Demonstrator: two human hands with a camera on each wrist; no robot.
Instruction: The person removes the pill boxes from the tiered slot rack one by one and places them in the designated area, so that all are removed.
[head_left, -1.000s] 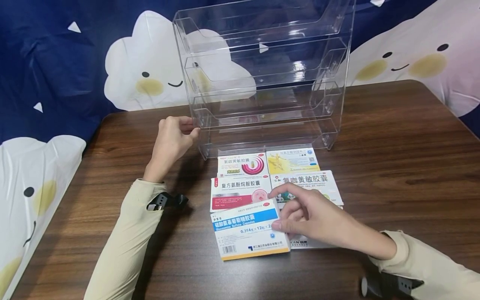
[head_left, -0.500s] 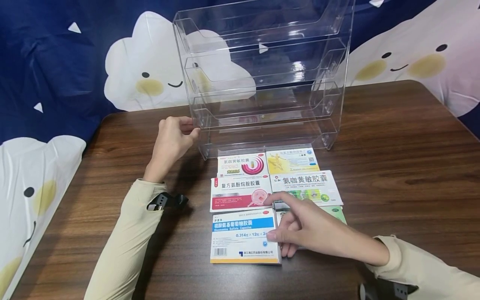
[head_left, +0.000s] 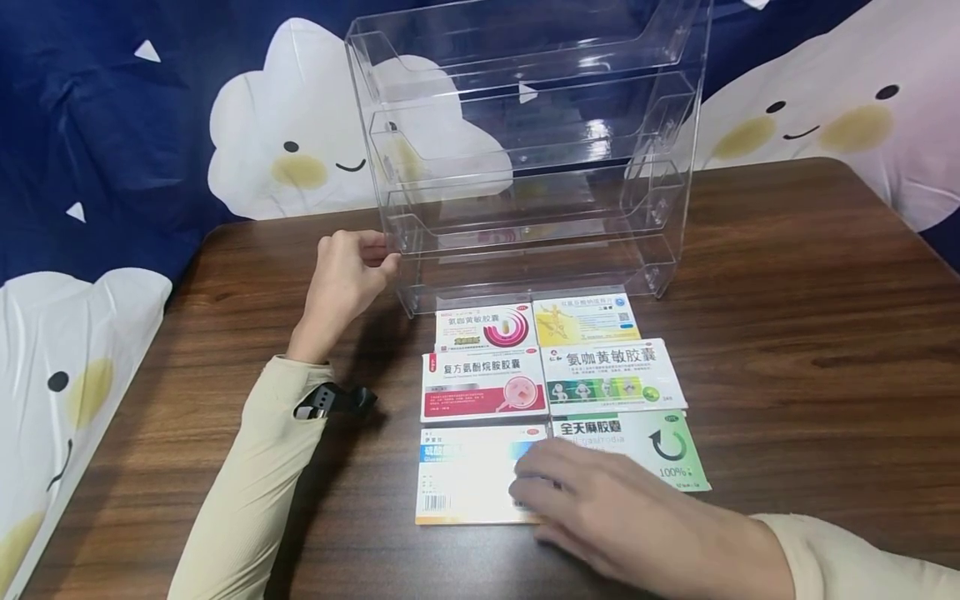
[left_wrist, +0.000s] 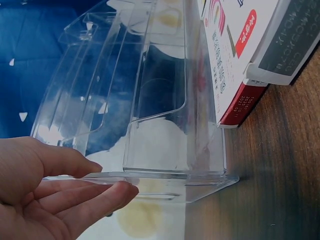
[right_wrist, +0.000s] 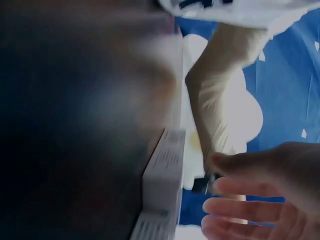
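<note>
My left hand (head_left: pixel 345 279) pinches the left side panel of a clear acrylic display rack (head_left: pixel 525 271), thumb on one face and fingers on the other in the left wrist view. My right hand (head_left: pixel 615 508) hovers with loosely bent fingers over the right end of a white-and-blue medicine box (head_left: pixel 468 496), partly hiding it and a green-and-white medicine box (head_left: pixel 671 450). Its fingers are apart from the boxes in the right wrist view. Beyond lie a red-and-white medicine box (head_left: pixel 480 387) and a medicine box with a green picture strip (head_left: pixel 611 379).
At the rack's front edge lie a pink-ringed medicine box (head_left: pixel 483 329) and a yellow-and-white one (head_left: pixel 585 321). All the boxes form two columns on the brown wooden table (head_left: pixel 795 333). A blue curtain with white clouds (head_left: pixel 292 125) hangs behind the rack.
The white-and-blue box was lowered from a tilt to lie flat in line with the others, and my right hand let go and moved nearer the front. The left hand stays put.
</note>
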